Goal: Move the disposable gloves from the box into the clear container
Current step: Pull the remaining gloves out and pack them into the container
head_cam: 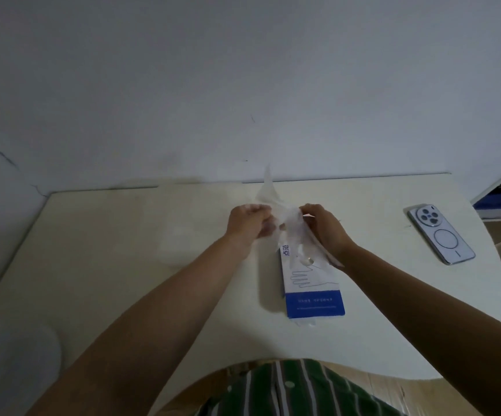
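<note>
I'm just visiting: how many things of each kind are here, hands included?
Hands: 2 (left hand, right hand)
Glove box: 1
Bunch of gloves, held: 1
Phone: 1
Clear container, faint: 1
Total: 6

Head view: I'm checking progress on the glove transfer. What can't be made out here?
The container: head view, only a faint see-through outline in dim light; contents unreadable.
The gloves: head view, bunched film between the left hand and right hand; count unclear.
The box opening: head view, covered by the gloves and right hand.
</note>
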Motion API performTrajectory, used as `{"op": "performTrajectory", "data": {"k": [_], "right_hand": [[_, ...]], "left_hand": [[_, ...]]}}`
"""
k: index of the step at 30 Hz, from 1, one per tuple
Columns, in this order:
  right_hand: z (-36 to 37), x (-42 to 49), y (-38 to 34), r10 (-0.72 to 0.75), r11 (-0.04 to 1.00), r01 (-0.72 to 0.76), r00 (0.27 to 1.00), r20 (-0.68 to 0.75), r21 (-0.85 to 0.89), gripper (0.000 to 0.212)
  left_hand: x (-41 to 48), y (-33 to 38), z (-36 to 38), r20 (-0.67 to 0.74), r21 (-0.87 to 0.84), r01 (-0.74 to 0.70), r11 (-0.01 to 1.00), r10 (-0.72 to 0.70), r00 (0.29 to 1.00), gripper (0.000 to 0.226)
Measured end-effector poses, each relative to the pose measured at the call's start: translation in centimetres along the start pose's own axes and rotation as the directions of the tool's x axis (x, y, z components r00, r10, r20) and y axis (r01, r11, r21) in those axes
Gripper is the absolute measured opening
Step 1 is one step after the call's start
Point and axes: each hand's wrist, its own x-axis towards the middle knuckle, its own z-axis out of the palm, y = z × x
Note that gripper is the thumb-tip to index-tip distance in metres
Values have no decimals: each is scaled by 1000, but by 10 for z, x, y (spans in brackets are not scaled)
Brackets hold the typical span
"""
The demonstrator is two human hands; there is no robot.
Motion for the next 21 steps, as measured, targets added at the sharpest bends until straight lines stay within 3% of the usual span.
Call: {"op": "performTrajectory", "data": {"k": [3,6,9,12,15,17,19,21], "right_hand": [[14,7,0,-32,998,37,995,90,-46,60],[32,15,-6,-84,978,113,983,164,-177,70],[41,22,-11,-65,957,117,979,194,-266,47],[49,27,-13,-27,973,50,995,100,-227,25],[57,31,-15,36,992,-29,998,50,-122,18],[63,32,-16,11,991,5,992,124,-132,40],[74,30,-18,-36,947,116,964,262,-299,76],[89,30,-17,-76,838,256,929,362,-482,97]], "left_hand": [[3,-1,-14,-70,233,-146,961,166,984,6],[4,1,-31,-39,509,-246,825,308,951,5],[6,1,-46,5,640,-276,717,355,935,8],[9,-1,-68,21,691,-287,663,379,925,10],[13,-3,-91,-8,723,-256,642,378,926,8],[17,-4,-102,-60,735,-203,647,361,931,15],[22,-5,-110,-81,740,-171,650,339,937,19],[26,-5,-114,-67,747,-177,641,337,939,19]]}}
